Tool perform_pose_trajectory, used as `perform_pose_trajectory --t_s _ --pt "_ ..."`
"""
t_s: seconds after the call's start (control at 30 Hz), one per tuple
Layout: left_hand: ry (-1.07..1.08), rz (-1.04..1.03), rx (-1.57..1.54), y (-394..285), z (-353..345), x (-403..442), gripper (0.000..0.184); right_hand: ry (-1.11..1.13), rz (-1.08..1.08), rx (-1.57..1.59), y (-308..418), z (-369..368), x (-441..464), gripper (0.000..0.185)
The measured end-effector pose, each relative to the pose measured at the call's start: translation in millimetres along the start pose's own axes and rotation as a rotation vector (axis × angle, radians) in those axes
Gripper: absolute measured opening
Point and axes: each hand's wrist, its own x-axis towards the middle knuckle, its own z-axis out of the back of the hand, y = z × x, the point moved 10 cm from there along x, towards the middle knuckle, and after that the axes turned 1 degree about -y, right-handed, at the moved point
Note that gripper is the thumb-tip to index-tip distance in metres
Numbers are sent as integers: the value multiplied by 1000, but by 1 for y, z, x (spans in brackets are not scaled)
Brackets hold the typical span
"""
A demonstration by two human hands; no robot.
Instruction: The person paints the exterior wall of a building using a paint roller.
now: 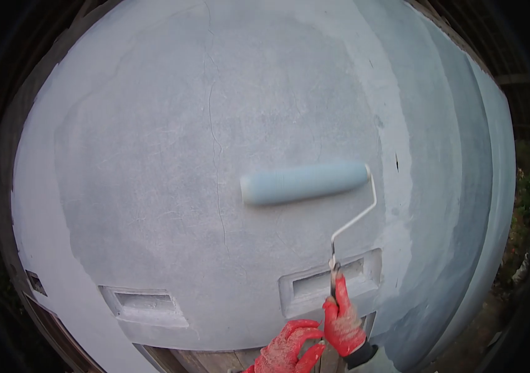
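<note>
Fingers [342, 291] of the red-gloved right hand [344, 327] grasp the handle [333, 286] of a paint roller [305, 183], raised before a grey-blue wall [153, 124].

The right index finger points up along the handle; the left hand [287, 349], also in a red glove, is just beside and lower, its fingers curled, though I cannot tell whether they close on anything; the pale blue roller lies nearly level, slightly blurred, right of the wall's middle, its bent wire frame [353, 219] running down to the handle; contact with the wall cannot be made out; a thin crack [211, 118] runs down the wall to the roller's left; two recesses, one behind the handle [286, 293] and one farther left [147, 303], sit below.
</note>
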Motion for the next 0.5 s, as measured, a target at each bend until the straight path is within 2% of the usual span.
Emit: perform_pose_trajectory --t_s 0.13,0.2,0.3,0.43,0.5 --pt "-16 -23 28 3 8 -3 23 18 -38 90 24 7 28 63" --pt "-44 1 -82 4 13 -2 24 -26 102 27 60 23 72 60" --pt "-56 -32 -8 0 21 -3 24 -182 458 -35 112 44 149 57" --pt "-74 -31 0 6 30 -7 23 -186 269 -193 159 62 240 53" --pt "-93 1 -9 15 36 -9 22 -349 474 -424 200 75 260 49"
